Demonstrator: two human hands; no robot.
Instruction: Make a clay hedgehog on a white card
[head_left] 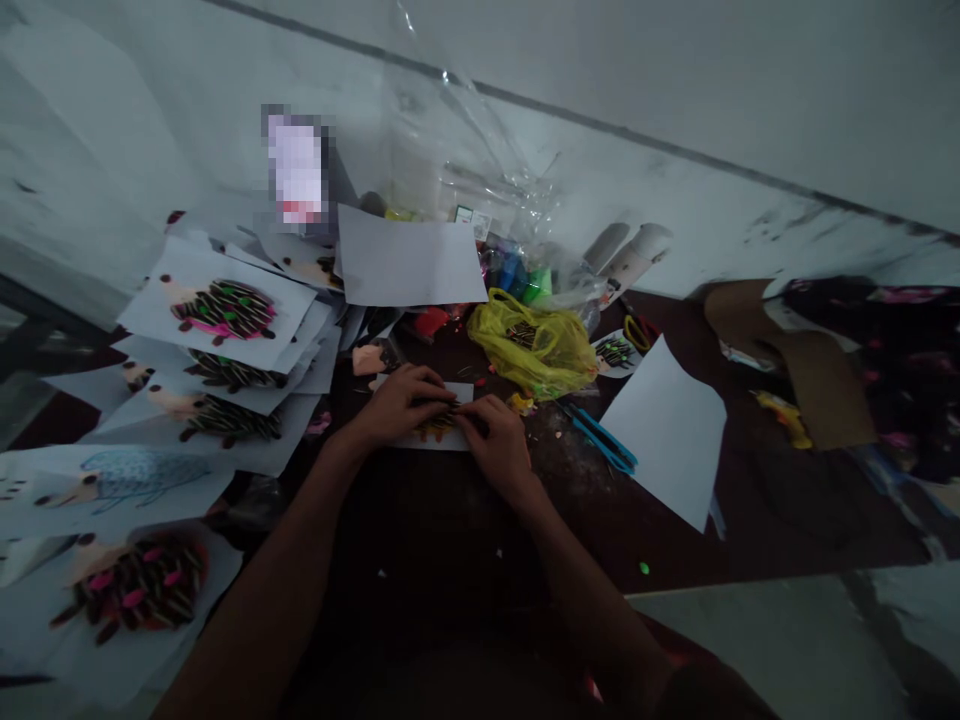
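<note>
My left hand (406, 404) rests over the left part of a small white sheet (463, 440), its fingers stretched toward the middle. On that sheet is a dark spiky craft piece with yellow-orange at its lower edge (435, 432), partly hidden under my fingers. At its right side my right hand (495, 437) has its thumb and fingertips pressed together, close to the left fingertips. Whatever is in that pinch is too small to make out. Pinkish-beige lumps (369, 359) lie just beyond my left hand.
Stacked paper sheets with hedgehog crafts (225, 310) stand at left. Beyond the hands are a yellow plastic bag (532, 345), a blank white sheet (412, 262) and clear plastic (495, 190). At right lie a blue cutter-like tool (602, 440), another white sheet (664, 435) and brown cardboard (825, 390).
</note>
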